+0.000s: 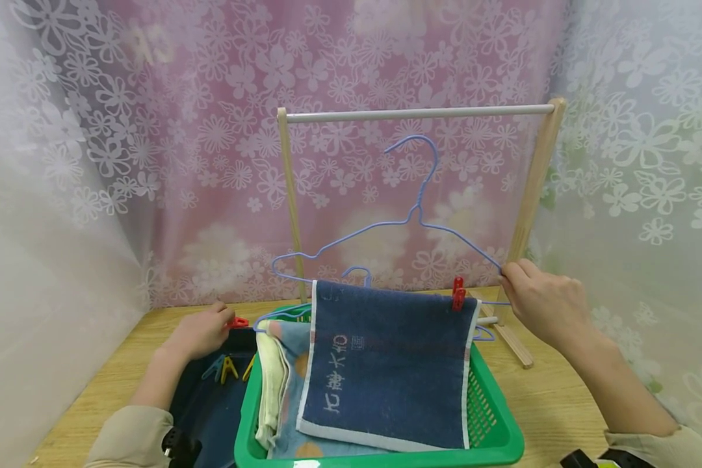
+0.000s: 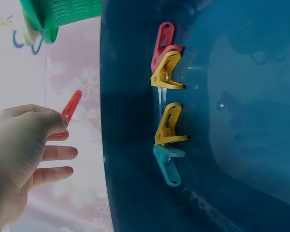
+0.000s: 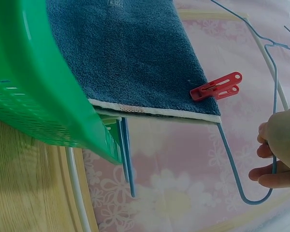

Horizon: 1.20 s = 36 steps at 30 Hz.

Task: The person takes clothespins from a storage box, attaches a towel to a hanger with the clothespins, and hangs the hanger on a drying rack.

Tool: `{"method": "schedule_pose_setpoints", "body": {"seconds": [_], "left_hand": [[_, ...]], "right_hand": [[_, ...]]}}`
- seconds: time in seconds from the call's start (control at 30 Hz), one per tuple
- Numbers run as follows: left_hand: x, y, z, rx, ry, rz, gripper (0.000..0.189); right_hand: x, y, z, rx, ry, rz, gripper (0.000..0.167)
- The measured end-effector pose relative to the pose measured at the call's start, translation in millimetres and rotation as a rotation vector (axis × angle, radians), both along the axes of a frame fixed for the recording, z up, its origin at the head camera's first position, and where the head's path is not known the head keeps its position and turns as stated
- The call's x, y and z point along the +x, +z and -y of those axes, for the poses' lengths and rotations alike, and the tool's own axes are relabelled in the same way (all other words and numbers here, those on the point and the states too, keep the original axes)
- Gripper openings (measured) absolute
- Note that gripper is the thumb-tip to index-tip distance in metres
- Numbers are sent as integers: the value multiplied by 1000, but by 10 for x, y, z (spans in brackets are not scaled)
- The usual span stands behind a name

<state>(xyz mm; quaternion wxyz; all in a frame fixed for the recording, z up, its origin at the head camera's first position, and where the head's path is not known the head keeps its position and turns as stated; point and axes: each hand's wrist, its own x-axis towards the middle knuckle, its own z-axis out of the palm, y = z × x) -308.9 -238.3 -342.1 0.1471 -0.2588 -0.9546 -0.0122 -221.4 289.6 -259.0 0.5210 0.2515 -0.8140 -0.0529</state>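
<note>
My right hand [image 1: 546, 302] grips the right end of a blue wire hanger [image 1: 380, 224]. Over the hanger's lower bar hangs a dark blue towel [image 1: 386, 370] with pale edges and printed characters. A red clothespin [image 1: 458, 294] clips the towel near its top right corner; the right wrist view shows this red clip [image 3: 216, 87] biting the towel and bar. Off to the left, above the dark blue tub, my left hand [image 1: 201, 330] pinches another red clothespin [image 2: 72, 106] between thumb and fingers. That hand is apart from the towel.
A green basket [image 1: 506, 442] stands below the towel, with a folded light towel [image 1: 281, 383] and more hangers in it. Yellow, teal and red clothespins lie in the dark blue tub [image 1: 210, 416]. Behind the basket rises a wooden rack with a white rod [image 1: 421, 113].
</note>
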Motion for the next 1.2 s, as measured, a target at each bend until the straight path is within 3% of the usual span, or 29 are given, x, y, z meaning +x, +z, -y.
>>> {"method": "schedule_pose_setpoints", "body": {"seconds": [0.2, 0.43, 0.73, 0.97, 1.2], "left_hand": [[37, 100, 3, 52, -14, -16, 10], [50, 222, 22, 73, 13, -15, 10], [87, 419, 0, 89, 34, 8, 28], [111, 440, 1, 103, -10, -51, 24], [166, 535, -26, 193, -48, -42, 28]], "right_hand": [[-17, -4, -7, 2, 6, -9, 54], [-34, 4, -5, 5, 13, -7, 51], [-27, 11, -11, 7, 5, 21, 53], [-26, 4, -8, 0, 5, 30, 54], [-43, -12, -5, 0, 7, 21, 53]]}}
